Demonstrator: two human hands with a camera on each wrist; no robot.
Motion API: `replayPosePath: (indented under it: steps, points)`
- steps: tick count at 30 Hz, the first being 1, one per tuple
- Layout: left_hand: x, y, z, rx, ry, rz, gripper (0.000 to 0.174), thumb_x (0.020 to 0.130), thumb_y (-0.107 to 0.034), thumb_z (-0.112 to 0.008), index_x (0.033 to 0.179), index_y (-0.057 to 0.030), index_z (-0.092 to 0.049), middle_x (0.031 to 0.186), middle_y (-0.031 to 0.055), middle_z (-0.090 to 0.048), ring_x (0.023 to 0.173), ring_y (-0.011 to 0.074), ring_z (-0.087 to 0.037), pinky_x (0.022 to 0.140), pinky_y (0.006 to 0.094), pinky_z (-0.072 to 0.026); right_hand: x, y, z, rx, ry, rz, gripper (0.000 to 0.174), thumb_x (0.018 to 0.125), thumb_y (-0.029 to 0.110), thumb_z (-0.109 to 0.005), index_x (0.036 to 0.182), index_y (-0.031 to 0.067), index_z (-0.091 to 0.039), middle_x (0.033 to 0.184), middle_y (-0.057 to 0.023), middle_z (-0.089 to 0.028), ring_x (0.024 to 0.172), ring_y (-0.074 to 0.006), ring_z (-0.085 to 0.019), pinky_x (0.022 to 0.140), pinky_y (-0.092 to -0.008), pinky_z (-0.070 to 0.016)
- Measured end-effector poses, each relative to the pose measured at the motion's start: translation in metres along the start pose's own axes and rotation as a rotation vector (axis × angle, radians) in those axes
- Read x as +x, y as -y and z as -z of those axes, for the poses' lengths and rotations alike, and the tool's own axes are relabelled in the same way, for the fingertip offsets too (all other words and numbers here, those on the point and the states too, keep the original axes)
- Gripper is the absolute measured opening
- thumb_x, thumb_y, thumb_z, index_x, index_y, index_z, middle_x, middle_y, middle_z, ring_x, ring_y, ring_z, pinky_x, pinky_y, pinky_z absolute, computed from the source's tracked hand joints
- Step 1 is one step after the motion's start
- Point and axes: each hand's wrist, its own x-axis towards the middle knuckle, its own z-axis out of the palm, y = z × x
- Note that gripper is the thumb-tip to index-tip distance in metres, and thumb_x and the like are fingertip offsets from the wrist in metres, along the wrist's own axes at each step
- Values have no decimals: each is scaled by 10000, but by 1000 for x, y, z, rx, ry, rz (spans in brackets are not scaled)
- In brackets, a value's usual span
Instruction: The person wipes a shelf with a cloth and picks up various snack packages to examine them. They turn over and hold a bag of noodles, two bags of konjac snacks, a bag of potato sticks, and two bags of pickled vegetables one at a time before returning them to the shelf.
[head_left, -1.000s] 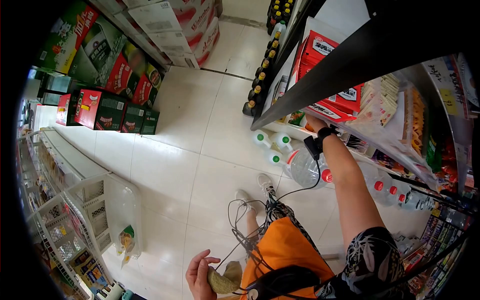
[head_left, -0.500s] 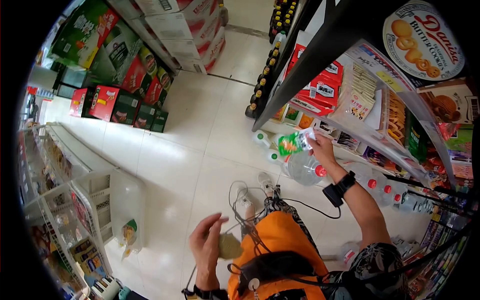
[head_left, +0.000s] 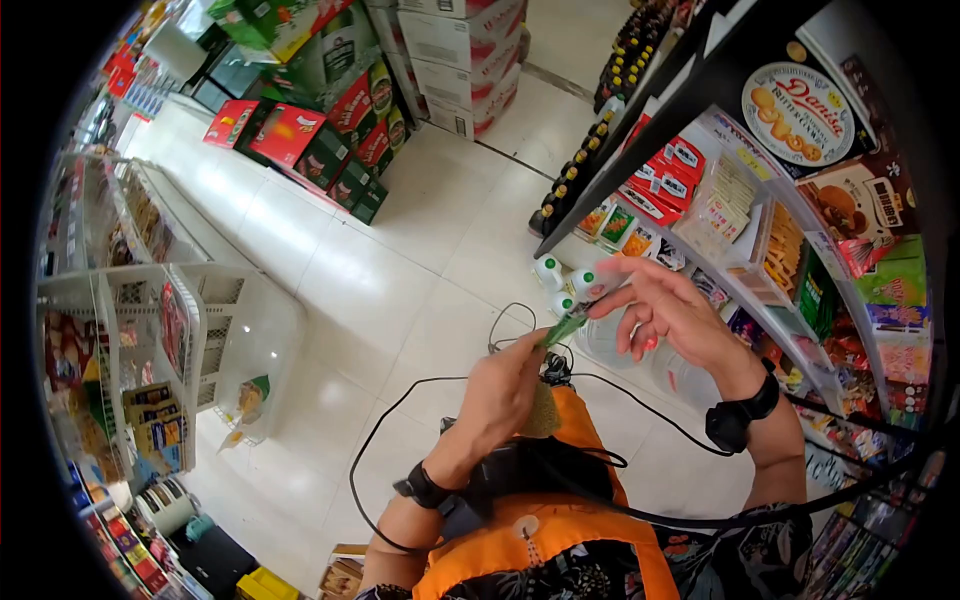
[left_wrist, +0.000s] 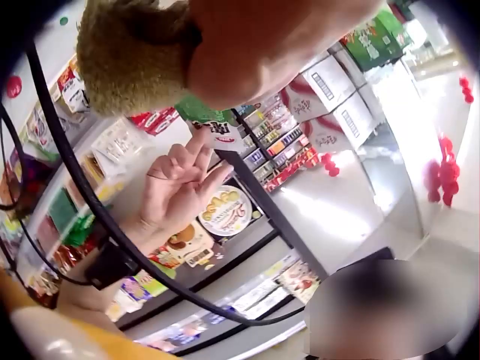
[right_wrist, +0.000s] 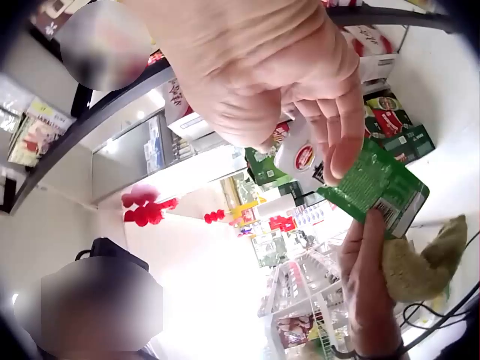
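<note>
In the head view my left hand (head_left: 500, 395) pinches a green-and-white snack packet (head_left: 568, 328) in front of my body. The right wrist view shows the packet's green back (right_wrist: 375, 184) and barcode, the left thumb lying on it. A rough olive-green, folded, cloth-like piece (right_wrist: 420, 270) sits against the left hand. My right hand (head_left: 675, 320) is at the packet's white end, fingers spread and loosely bent. Its fingertips overlap that end in the right wrist view, while in the left wrist view thumb and index finger stand apart.
Shelves on the right hold red packs (head_left: 668, 180), a round butter cookie tin (head_left: 797, 115) and snacks. Dark bottles (head_left: 570, 170) and clear jugs stand along their base. White racks (head_left: 190, 330) stand left, drink cartons (head_left: 320, 160) ahead. Black cables (head_left: 370, 460) loop around my arms.
My right hand has come out of the shelf with the green packet and brought it toward my body. My left hand has risen to meet it and now pinches the packet.
</note>
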Motion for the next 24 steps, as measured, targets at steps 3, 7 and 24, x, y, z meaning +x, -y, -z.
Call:
replayPosePath:
  steps: [3,7,24]
  points:
    - [-8,12,3,-403,78,51,253,966,-128,-463,1131,22,-582,905,64,-642,788,91,-564,719,249,-476,-1,-1,-7,-180,-68,126,396,953,280,-537,1268,45,-482,720,-20,-586,562,-38,-495,498,-178,-386]
    - [-13,9,8,-828,184,51,267,982,-168,-463,1111,27,-592,950,-5,-621,868,53,-509,784,230,-436,-3,2,-17,-290,-67,112,265,932,242,-582,1094,34,-608,638,48,-517,556,-7,-444,481,-166,-326]
    - [-23,2,21,-888,227,-52,217,913,-98,-583,1079,31,-634,922,9,-651,800,44,-568,718,188,-464,-10,33,-39,-256,-159,249,165,915,191,-599,904,30,-638,635,40,-544,508,-2,-418,453,-144,-311]
